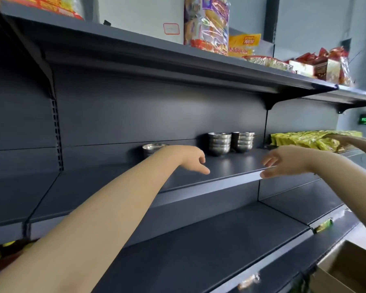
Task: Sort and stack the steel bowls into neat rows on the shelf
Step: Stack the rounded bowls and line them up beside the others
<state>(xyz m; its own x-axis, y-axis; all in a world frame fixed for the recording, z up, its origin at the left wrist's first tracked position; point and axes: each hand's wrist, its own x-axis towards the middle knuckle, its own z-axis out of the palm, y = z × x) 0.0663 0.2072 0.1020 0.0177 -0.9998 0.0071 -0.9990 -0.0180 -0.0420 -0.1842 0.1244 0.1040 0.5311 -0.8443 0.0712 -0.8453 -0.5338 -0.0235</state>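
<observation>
Two stacks of steel bowls stand side by side at the back of the dark middle shelf (230, 168): the left stack (219, 143) and the right stack (242, 141). A shorter stack of bowls (151, 148) stands farther left, partly hidden behind my left wrist. My left hand (191, 158) hovers over the shelf in front of that short stack, fingers loosely apart, holding nothing. My right hand (283, 160) reaches in over the shelf's front edge, fingers spread and empty, a little short of the two tall stacks.
Yellow-green packets (304, 139) lie on the shelf section to the right, where another person's hand (338, 138) rests on them. Snack bags (206, 24) fill the top shelf. A cardboard box (351, 269) sits at the lower right. A lower dark shelf (209, 240) runs below.
</observation>
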